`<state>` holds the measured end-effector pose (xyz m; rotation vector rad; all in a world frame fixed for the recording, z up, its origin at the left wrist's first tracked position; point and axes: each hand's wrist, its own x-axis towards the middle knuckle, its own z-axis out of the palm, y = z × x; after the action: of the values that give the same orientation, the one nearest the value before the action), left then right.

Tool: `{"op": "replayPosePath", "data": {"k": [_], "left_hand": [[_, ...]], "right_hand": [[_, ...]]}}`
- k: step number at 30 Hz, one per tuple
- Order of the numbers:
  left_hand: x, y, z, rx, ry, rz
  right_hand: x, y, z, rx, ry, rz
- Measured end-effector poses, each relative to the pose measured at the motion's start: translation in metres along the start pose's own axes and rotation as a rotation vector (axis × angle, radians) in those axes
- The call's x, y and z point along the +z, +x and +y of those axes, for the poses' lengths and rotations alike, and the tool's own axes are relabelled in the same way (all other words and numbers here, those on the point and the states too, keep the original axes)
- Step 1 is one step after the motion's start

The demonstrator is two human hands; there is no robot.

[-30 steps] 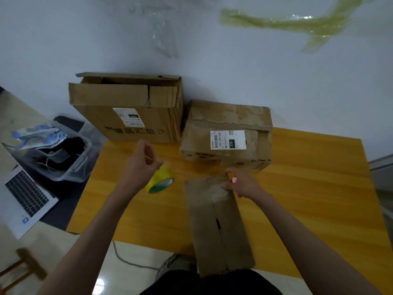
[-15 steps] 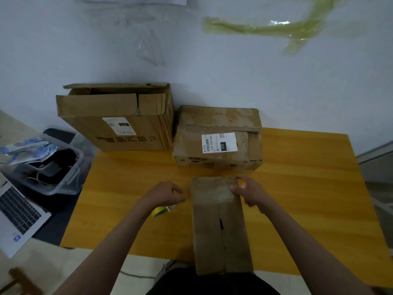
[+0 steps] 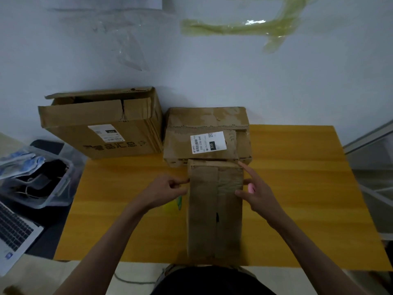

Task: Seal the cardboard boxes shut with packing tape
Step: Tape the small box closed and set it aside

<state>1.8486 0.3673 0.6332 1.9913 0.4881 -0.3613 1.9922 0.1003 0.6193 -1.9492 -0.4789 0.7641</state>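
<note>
- Yellow wooden table (image 3: 297,188) carries three brown cardboard boxes.
- Large open-flapped carton (image 3: 102,126) stands at the far left; labelled medium box (image 3: 207,135) sits beside it.
- Narrow flat box (image 3: 214,209) lies near the front edge, touching the medium box.
- Left hand (image 3: 165,192), fingers curled, touches the narrow box's left edge; grip on the tape cannot be told.
- Right hand (image 3: 257,188), fingers spread, rests on its right edge.
- Yellow-green tape roll (image 3: 172,205) lies under the left hand.

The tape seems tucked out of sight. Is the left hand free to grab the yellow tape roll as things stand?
Probably yes. The yellow tape roll lies on the table just under the left hand, beside the narrow cardboard box; nothing lies between them, though the hand's fingers are busy at the box's edge.
</note>
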Motion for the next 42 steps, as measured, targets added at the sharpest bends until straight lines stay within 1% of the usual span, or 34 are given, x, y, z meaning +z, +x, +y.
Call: {"op": "replayPosePath", "data": {"k": [4,6,8,10,13,16,18,20,22,24,25,28,30,32,35,39,42], "left_hand": [[0.002,-0.014,0.004,0.023,-0.075,-0.012],[0.002,-0.018,-0.002,0.014,-0.061,-0.003],[0.002,-0.022,-0.004,-0.021,-0.058,-0.002],[0.007,-0.026,-0.008,-0.034,-0.063,-0.048],[0.021,-0.031,-0.017,-0.096,-0.063,-0.079],[0.033,-0.034,-0.023,-0.176,-0.145,-0.039],[0.039,-0.034,-0.029,-0.199,-0.149,-0.025],[0.040,-0.033,-0.032,-0.203,-0.129,-0.019],[0.040,-0.035,-0.031,-0.225,-0.114,-0.004],[0.039,-0.038,-0.026,-0.249,-0.099,0.027],[0.038,-0.040,-0.025,-0.254,-0.099,0.039],[0.034,-0.048,-0.028,-0.281,-0.112,0.055],[0.027,-0.055,-0.029,-0.279,-0.132,0.063],[0.019,-0.060,-0.030,-0.255,-0.126,0.072],[0.006,-0.069,-0.027,-0.244,-0.068,0.089],[-0.008,-0.080,-0.015,-0.200,-0.023,0.093],[-0.018,-0.089,-0.004,-0.164,-0.028,0.090]], "right_hand": [[0.004,-0.017,0.008,-0.095,-0.001,0.087],[0.006,-0.026,0.013,-0.124,-0.012,0.139],[0.008,-0.033,0.017,-0.166,-0.031,0.180],[0.010,-0.036,0.021,-0.195,-0.059,0.210],[0.016,-0.037,0.031,-0.179,-0.076,0.206],[0.020,-0.044,0.038,-0.122,-0.038,0.162],[0.020,-0.047,0.041,-0.088,0.011,0.143],[0.018,-0.048,0.047,-0.058,0.059,0.193],[0.017,-0.043,0.061,-0.008,0.068,0.311],[0.019,-0.035,0.082,0.120,0.046,0.396],[0.020,-0.029,0.093,0.227,0.038,0.397],[0.020,-0.015,0.123,0.551,0.067,0.271],[0.019,-0.007,0.138,0.654,0.125,0.210],[0.016,-0.001,0.149,0.687,0.134,0.198],[0.012,0.004,0.162,0.684,0.089,0.186],[0.017,0.003,0.181,0.646,-0.171,0.182],[0.027,0.004,0.190,0.637,-0.233,0.165]]}}
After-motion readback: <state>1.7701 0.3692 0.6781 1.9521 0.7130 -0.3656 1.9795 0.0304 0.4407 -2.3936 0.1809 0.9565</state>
